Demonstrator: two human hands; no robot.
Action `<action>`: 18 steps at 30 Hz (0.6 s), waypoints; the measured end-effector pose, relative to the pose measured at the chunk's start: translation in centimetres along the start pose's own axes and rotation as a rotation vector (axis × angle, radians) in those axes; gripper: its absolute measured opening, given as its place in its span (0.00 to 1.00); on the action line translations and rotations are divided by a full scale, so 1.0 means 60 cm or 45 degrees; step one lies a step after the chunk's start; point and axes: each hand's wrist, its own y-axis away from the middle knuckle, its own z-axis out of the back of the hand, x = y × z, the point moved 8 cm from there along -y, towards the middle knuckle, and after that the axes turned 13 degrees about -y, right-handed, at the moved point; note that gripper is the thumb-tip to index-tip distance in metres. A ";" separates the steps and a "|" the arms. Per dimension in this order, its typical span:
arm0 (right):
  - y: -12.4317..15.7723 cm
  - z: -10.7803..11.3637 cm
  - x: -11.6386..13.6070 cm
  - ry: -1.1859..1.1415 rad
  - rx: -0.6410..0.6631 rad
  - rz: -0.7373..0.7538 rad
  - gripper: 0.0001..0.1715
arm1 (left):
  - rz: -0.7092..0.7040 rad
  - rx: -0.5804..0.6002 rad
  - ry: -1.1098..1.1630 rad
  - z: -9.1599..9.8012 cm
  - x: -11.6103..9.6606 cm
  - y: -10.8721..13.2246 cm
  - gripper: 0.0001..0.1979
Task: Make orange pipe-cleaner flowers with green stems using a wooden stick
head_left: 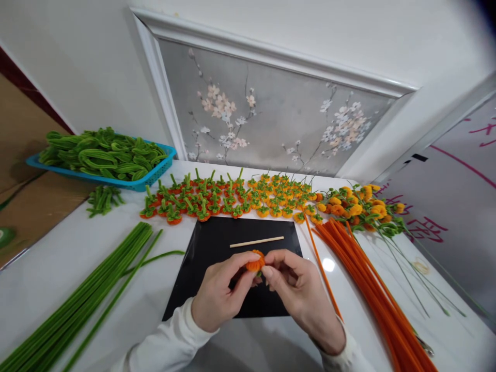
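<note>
Between my hands, above a black mat (pixel 205 258), is a small orange pipe-cleaner pumpkin (pixel 254 262) with a bit of green at its underside. My left hand (pixel 225 289) pinches it from the left between thumb and fingers. From the right, my right hand (pixel 296 289) closes thumb and forefinger on its edge; the other fingers are curled and partly hidden. A thin wooden stick (pixel 256 242) lies on the mat just beyond my fingers.
Green pipe cleaners (pixel 96 289) lie left, orange ones (pixel 364 279) right. Rows of orange pumpkins (pixel 201 199) and yellow ones (pixel 279 196) stand behind the mat. A blue basket (pixel 151 175) holds green twisted pieces; short green pieces (pixel 104 200) lie before it. Yellow-orange bundles (pixel 356 206) sit right.
</note>
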 end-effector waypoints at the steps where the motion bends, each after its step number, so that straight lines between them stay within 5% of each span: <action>1: 0.000 0.001 -0.001 -0.022 -0.006 -0.006 0.06 | 0.002 0.011 0.020 -0.001 -0.001 -0.001 0.15; 18: -0.006 0.004 -0.007 -0.150 0.012 -0.103 0.07 | -0.056 0.005 0.083 -0.004 -0.008 0.002 0.16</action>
